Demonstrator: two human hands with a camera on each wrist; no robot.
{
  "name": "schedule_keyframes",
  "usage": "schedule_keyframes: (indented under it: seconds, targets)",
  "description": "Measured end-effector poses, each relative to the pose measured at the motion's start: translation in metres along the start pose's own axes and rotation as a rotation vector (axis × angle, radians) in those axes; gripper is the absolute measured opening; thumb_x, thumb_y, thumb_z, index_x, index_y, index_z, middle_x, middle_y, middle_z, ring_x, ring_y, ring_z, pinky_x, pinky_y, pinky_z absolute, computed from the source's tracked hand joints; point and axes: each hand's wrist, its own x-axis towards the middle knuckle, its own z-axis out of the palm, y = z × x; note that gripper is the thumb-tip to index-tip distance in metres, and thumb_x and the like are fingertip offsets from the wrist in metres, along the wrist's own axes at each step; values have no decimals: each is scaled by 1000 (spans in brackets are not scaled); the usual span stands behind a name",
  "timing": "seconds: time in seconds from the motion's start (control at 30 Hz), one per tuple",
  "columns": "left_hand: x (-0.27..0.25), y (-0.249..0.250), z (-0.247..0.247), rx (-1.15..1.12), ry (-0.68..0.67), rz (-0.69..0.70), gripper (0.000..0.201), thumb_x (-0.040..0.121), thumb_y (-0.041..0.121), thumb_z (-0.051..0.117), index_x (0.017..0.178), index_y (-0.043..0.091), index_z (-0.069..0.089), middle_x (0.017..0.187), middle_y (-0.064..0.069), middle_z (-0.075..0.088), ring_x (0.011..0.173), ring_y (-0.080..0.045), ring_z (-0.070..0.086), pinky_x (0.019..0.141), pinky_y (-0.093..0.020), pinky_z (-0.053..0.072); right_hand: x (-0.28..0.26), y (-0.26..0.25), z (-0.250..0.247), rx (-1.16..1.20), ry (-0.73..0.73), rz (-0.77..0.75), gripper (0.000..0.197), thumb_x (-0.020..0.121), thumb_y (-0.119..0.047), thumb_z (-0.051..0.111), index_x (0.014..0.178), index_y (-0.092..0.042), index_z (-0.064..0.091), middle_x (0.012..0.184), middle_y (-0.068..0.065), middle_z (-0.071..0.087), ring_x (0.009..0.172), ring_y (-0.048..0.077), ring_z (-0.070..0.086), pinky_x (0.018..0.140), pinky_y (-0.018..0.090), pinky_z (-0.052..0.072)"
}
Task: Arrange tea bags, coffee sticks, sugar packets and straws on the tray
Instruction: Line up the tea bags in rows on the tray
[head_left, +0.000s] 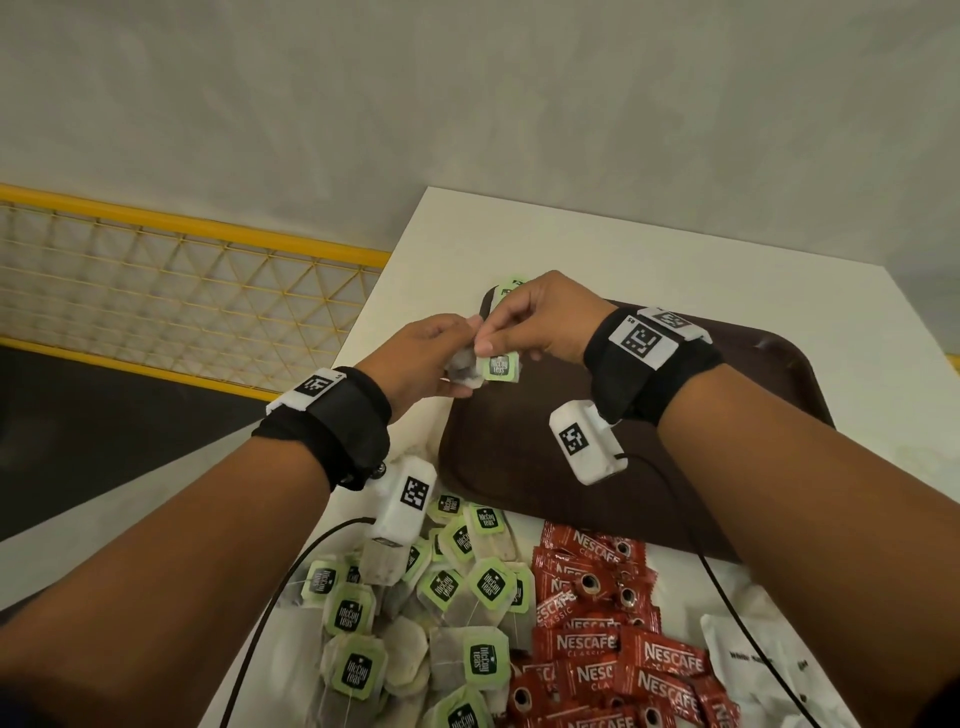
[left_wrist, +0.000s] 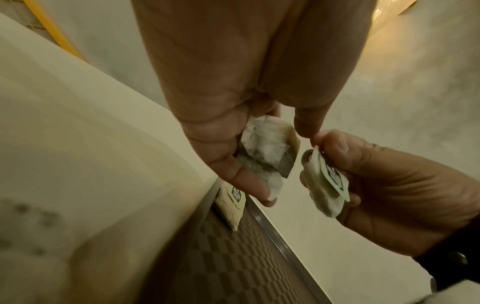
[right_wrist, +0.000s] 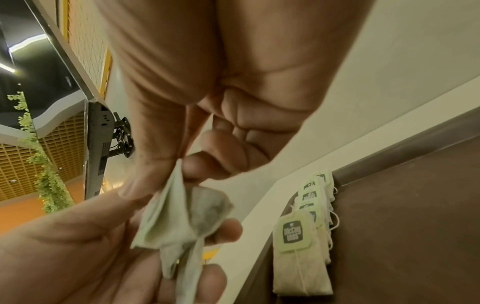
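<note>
Both hands meet over the dark brown plastic tray (head_left: 727, 499) — left hand (head_left: 415, 364) holds soft white tea bags (head_left: 464, 366), right hand (head_left: 540, 322) pinches one green-tagged tea bag (head_left: 500, 368).

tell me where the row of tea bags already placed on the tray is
In the right wrist view the row of tea bags lies overlapping along the brown tray edge; the head view shows that as its far left corner.

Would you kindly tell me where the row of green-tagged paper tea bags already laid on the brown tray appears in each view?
Head: row of green-tagged tea bags peeks out behind the right hand, at the tray's far left corner.
Left wrist: one bag shows low centre, under the left hand.
Right wrist: lower right, along the tray's edge.
Shared landmark: the dark brown plastic tray.
</note>
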Motion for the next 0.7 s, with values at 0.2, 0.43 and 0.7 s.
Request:
schedule_keyframes:
  seconds: [0.2,0.43,0.7]
  targets:
    - [-6,3,8,-63,-89,-12,51,91,54,52,115,10,59,87,-4,72,86,-18,69,80,-32,54,3,4,0,23,138,-1,18,79,-12,78,91,1,74,63,-5,65,46,-4,51,47,9,38]
    - [1,-7,7,-18,32,50,20,93,26,65,104,10,60,85,-8,71,71,-12,65,68,-28,52,9,19,6,173,249,72,19,80,-22,78,92,-8,72,79,1,70,60,1,58,54,15,42]
    - [4,-10,6,-25,167,89,20,96,31,61,98,10,59,83,-4,65,64,-4,66,68,-27,55,5,27,8,390,251,181,8,85,-11,72,81,-12,65,77,4,67,65,13,61,56,22,46]
